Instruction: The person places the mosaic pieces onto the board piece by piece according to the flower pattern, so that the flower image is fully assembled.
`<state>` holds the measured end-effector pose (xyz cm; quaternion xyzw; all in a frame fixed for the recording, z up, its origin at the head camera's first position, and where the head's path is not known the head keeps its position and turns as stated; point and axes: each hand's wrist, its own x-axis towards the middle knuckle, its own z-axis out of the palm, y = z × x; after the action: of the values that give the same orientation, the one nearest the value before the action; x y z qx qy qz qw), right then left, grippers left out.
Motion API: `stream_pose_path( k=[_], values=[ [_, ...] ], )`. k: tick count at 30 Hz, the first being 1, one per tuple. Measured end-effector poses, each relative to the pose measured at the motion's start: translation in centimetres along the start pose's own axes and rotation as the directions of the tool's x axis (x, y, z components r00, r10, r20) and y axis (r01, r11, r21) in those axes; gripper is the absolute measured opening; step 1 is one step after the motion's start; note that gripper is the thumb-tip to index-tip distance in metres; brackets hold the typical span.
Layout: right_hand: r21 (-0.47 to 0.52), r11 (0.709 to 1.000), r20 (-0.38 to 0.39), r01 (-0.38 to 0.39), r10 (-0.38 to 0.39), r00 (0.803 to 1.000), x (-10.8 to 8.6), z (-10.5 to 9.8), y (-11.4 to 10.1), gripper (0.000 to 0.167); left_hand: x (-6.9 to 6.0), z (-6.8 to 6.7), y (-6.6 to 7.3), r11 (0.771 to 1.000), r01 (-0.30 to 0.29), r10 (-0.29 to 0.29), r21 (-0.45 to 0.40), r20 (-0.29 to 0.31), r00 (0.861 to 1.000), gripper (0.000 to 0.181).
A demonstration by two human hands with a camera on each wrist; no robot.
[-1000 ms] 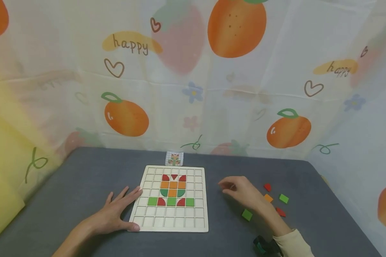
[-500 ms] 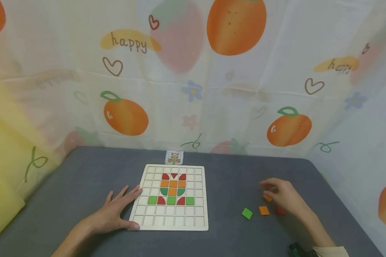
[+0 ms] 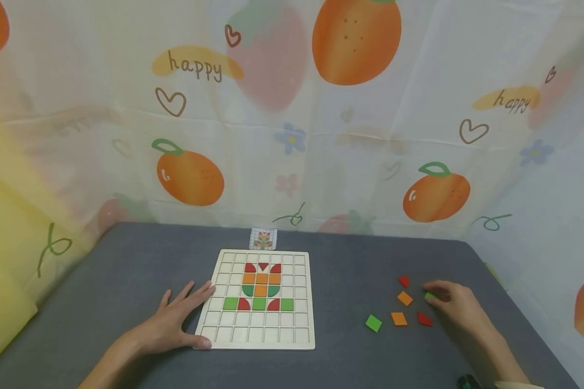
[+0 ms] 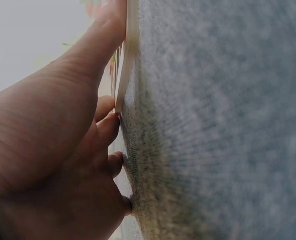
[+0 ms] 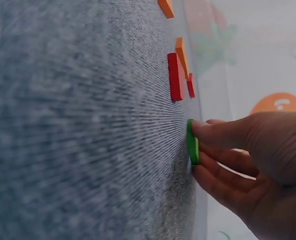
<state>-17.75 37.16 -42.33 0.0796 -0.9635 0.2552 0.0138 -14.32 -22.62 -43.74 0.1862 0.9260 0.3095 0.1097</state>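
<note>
A white gridded board point(image 3: 253, 336) lies on the dark table with coloured tiles set in a flower pattern. My left hand point(image 3: 167, 329) rests at the board's left edge, fingers spread and straight, thumb on the near left corner; the left wrist view shows the thumb against the board's rim point(image 4: 130, 45). Out to the right, my right hand point(image 3: 459, 308) pinches a green square tile point(image 5: 192, 142) between thumb and fingers, the tile low against the table. In the head view most of this green tile point(image 3: 430, 296) is hidden by the fingers.
Left of my right hand lie loose tiles: a red one point(image 3: 404, 281), an orange square point(image 3: 405, 298), another orange square point(image 3: 399, 319), a red quarter-round one point(image 3: 424, 319) and a green square point(image 3: 373, 323). A small pattern card point(image 3: 263, 239) stands behind the board. Printed cloth point(image 3: 292, 173) hangs behind.
My right hand has moved right from beside the board, past the loose tiles, and now holds the rightmost green tile. My left hand and the board have stayed still.
</note>
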Motion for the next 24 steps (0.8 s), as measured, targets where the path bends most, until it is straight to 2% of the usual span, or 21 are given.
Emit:
stream_pose_path(
  k=[8,19,24],
  values=[
    [0.023,0.999,0.013,-0.031,0.031,0.999,0.2,-0.3,-0.3,0.035,0.1,0.1,-0.2,1.000,0.010,-0.010,0.006,0.004,1.000,0.110],
    [-0.016,0.999,0.018,0.039,-0.038,0.999,0.3,-0.5,-1.3,0.028,0.1,0.0,0.1,1.000,0.005,-0.005,0.007,-0.003,1.000,0.109],
    [-0.015,0.994,0.026,0.108,-0.107,0.994,0.5,-0.8,-2.4,0.028,0.1,0.1,0.1,1.000,0.003,-0.003,0.005,-0.003,1.000,0.109]
  ],
)
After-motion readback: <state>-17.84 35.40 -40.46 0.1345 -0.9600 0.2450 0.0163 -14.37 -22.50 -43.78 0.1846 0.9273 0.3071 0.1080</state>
